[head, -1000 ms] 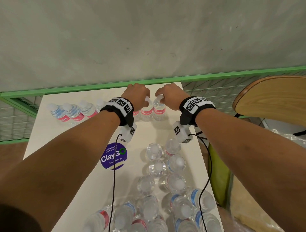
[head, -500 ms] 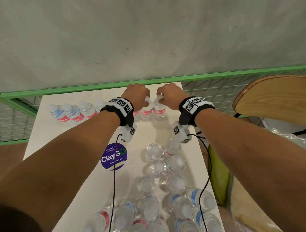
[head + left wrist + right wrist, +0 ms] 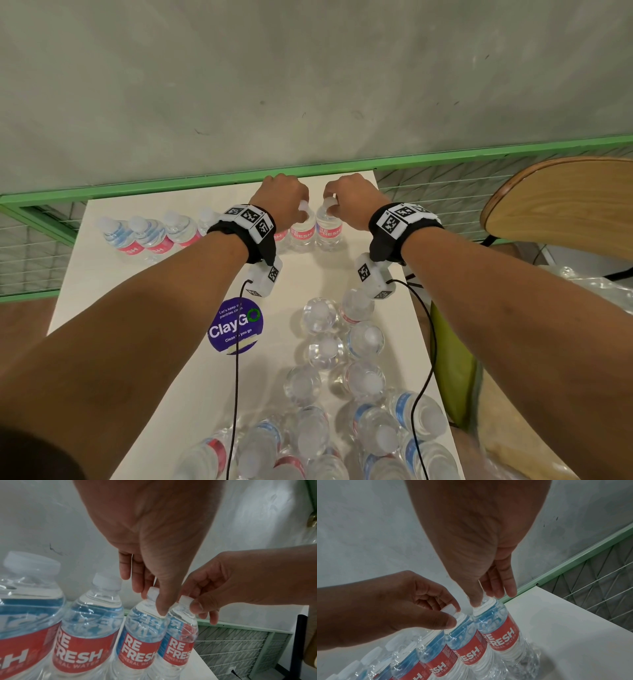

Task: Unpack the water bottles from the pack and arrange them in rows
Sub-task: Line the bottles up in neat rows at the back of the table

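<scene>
A row of clear water bottles with red "RE FRESH" labels (image 3: pixel 150 236) stands along the far edge of the white table (image 3: pixel 102 291). My left hand (image 3: pixel 301 209) pinches the white cap (image 3: pixel 152 592) of the second-last bottle (image 3: pixel 142 635) from above. My right hand (image 3: pixel 329 202) pinches the cap of the end bottle (image 3: pixel 498 628) at the row's right end. Both bottles stand upright on the table and touch side by side. In the right wrist view, the left hand (image 3: pixel 453 615) holds its cap (image 3: pixel 448 608) between thumb and fingers.
Several loose bottles (image 3: pixel 325 346) stand clustered on the near right of the table, with more at the near edge. A purple ClayGo sticker (image 3: pixel 235 325) lies mid-table. A green rail (image 3: pixel 171 186) and grey wall back the table. A wooden chair (image 3: pixel 565 205) and crumpled plastic wrap (image 3: pixel 603 291) are at the right.
</scene>
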`<state>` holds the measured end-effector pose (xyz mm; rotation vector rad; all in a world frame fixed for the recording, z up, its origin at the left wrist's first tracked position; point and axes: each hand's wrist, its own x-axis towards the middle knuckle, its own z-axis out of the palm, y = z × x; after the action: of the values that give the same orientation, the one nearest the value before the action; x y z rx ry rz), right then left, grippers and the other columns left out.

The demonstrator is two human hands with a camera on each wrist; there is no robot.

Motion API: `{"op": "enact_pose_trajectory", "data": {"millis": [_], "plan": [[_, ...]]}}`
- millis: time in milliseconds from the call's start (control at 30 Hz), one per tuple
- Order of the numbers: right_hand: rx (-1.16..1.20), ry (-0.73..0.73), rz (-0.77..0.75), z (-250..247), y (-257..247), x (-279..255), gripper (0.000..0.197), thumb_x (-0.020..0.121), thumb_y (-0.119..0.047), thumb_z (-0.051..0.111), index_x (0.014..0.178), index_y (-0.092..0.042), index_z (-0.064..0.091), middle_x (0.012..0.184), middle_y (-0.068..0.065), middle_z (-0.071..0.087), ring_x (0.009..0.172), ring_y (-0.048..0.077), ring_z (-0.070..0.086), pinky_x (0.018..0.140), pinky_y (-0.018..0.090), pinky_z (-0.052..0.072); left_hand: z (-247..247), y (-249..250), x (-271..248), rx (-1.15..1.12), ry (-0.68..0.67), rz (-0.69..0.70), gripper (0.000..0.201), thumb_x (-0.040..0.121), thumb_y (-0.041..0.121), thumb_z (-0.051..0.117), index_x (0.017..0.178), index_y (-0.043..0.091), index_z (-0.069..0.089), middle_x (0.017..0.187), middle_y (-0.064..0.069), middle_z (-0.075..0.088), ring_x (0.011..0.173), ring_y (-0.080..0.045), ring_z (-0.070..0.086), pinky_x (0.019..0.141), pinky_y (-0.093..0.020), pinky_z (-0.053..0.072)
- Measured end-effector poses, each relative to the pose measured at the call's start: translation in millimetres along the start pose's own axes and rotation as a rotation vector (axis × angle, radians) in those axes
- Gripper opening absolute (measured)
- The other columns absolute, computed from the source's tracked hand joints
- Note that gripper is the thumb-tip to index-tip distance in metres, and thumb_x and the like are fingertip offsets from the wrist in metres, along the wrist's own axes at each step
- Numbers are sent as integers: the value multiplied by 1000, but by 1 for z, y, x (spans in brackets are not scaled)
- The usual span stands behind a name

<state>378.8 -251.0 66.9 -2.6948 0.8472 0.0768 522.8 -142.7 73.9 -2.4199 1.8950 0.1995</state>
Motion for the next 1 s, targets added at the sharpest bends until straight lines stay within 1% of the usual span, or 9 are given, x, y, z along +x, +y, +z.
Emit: {"op": "enact_pose_trajectory", "data": {"millis": [167,233,367,467,567,667,767,833,1000], "plan": [[71,4,39,-4,2,-9,60,87,-37,68,139,-16,48,131,9,56,120,28,53,96,38,45,-1,-6,-8,-108,40,-8,57,78,53,72,125,24,62,113,-2,63,109,-27,55,94,-42,42],[70,45,57,-9,3,-17,60,87,-40,66,138,-15,47,129,9,55,117,28,54,96,41,47,-10,-7,-16,-182,108,-2,64,76,55,74,129,23,59,112,-2,62,107,-26,56,94,-43,44],[54,99,108,-21,4,-44,46,89,-42,61,127,-17,53,118,7,59,109,27,56,87,39,50,-34,3,-37,-347,186,54,51,78,52,74,119,22,63,102,1,59,85,-17,60,79,-35,51],[42,23,125,-29,-6,-71,30,89,-43,62,111,-21,63,108,6,65,100,27,60,84,39,53,-39,20,-61,-387,75,112,44,81,52,71,113,23,66,98,5,62,80,-14,58,75,-32,50],[-29,-86,117,-31,-20,-98,26,88,-43,63,98,-20,69,101,6,68,90,27,62,82,40,56,-25,34,-87,-347,-42,159,42,83,51,71,114,22,68,99,4,64,84,-14,58,77,-30,48],[-77,-182,116,-23,-31,-121,29,86,-44,68,99,-18,71,105,5,67,93,25,63,79,33,53,-8,42,-110,-344,-165,149,46,82,52,72,118,23,68,105,3,66,85,-13,60,81,-31,52],[-90,-263,136,-10,-38,-137,36,83,-45,73,107,-18,68,113,4,64,99,25,61,77,31,50,2,48,-124,-386,-252,158,46,81,48,75,118,23,68,106,2,68,84,-12,60,77,-27,49],[-99,-285,147,-3,-42,-144,39,80,-45,75,106,-17,67,113,6,62,98,26,62,76,31,50,2,53,-131,-416,-263,182,44,81,44,77,118,21,69,106,1,68,84,-12,60,74,-24,46],[-132,-272,149,4,-46,-156,43,76,-42,79,105,-15,62,107,7,63,92,27,63,71,32,50,1,66,-142,-374,-289,217,44,78,40,80,117,22,69,103,2,67,87,-14,60,81,-28,49]]}}
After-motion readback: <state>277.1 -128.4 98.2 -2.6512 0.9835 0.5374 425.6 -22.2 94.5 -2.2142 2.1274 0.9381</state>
